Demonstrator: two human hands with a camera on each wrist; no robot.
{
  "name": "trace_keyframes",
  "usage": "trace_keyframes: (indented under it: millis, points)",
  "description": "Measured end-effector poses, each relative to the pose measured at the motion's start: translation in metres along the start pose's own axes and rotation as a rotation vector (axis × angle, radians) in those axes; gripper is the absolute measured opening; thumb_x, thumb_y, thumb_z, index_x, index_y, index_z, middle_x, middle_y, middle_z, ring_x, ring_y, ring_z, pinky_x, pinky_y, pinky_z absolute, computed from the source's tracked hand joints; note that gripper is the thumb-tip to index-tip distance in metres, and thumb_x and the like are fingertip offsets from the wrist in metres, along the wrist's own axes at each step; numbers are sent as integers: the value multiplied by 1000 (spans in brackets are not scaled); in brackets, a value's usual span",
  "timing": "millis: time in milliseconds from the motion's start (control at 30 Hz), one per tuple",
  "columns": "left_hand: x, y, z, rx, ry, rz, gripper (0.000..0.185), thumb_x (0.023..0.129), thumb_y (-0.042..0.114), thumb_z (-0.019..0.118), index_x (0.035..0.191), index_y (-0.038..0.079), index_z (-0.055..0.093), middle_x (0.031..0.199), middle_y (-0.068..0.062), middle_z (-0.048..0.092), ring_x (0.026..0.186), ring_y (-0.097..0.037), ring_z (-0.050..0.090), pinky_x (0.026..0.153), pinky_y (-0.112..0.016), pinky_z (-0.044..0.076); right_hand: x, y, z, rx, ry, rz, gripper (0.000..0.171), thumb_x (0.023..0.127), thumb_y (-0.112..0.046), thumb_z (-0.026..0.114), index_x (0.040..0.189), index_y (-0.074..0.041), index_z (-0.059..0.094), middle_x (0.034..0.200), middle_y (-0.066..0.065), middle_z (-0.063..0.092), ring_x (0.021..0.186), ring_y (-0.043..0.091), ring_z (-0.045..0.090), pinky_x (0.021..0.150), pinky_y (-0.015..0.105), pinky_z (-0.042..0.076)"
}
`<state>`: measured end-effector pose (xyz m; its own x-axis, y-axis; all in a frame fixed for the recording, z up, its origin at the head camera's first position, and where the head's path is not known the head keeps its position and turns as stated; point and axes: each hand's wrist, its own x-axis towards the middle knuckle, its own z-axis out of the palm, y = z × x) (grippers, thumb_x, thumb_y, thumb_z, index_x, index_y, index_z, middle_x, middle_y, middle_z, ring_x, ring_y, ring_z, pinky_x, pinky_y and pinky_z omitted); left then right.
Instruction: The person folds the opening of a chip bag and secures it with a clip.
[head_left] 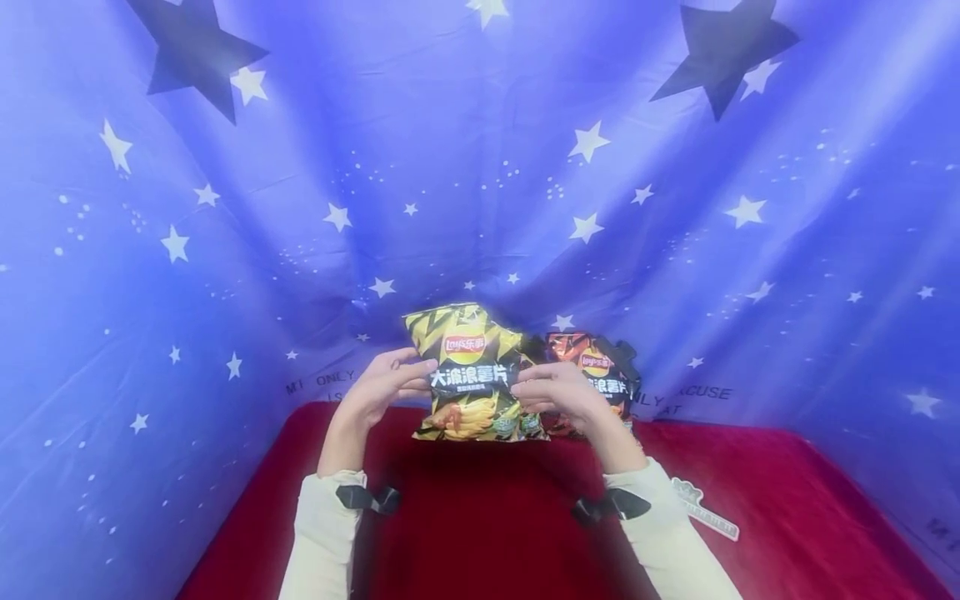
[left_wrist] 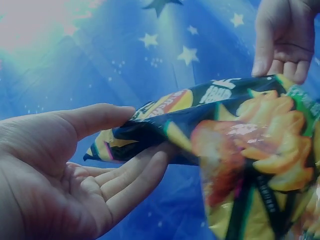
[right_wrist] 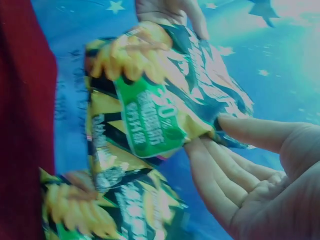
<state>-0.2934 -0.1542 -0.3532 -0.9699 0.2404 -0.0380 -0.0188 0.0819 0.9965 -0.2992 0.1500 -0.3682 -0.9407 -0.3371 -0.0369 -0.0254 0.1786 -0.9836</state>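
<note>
Both hands hold a yellow-and-black bag of potato chips (head_left: 467, 343), upright with its printed front toward the head camera. My left hand (head_left: 382, 385) pinches one side edge, thumb on the front and fingers behind. On the opposite edge, my right hand (head_left: 568, 392) pinches the bag the same way; in the right wrist view its thumb and fingers (right_wrist: 212, 172) clasp the crinkled side. A second yellow chip bag (right_wrist: 82, 210) shows below the held one in that view. In the head view a red-and-black chip bag (head_left: 596, 360) stands beyond my right hand, partly covered by it.
A red cloth-covered table (head_left: 465, 525) lies below my hands. Near my right forearm rests a white ruler-like piece (head_left: 708, 518) with a shaped end. A dark object (head_left: 624, 358) sits by the red bag. A blue starry curtain (head_left: 480, 150) hangs close behind the bags.
</note>
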Motion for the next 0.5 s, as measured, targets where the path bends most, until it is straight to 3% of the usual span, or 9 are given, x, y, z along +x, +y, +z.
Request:
trace_keyframes:
  millis: [333,500]
  points:
    - [1,-10,25,-75,-146,23,84,96,15,65,156,-14,14,107,-9,75,84,-15,74,89,-34,61,-28,7,-33,-64,-30,16,54,89,-14,74,130,17,56,108,21,75,91,23,76,85,44,63]
    - [7,-22,33,-81,-238,56,49,97,11,64,136,-11,46,99,-3,73,85,-18,74,91,-43,61,-40,14,-46,-73,-83,19,47,90,-12,73,125,17,59,99,10,76,87,21,75,86,45,62]
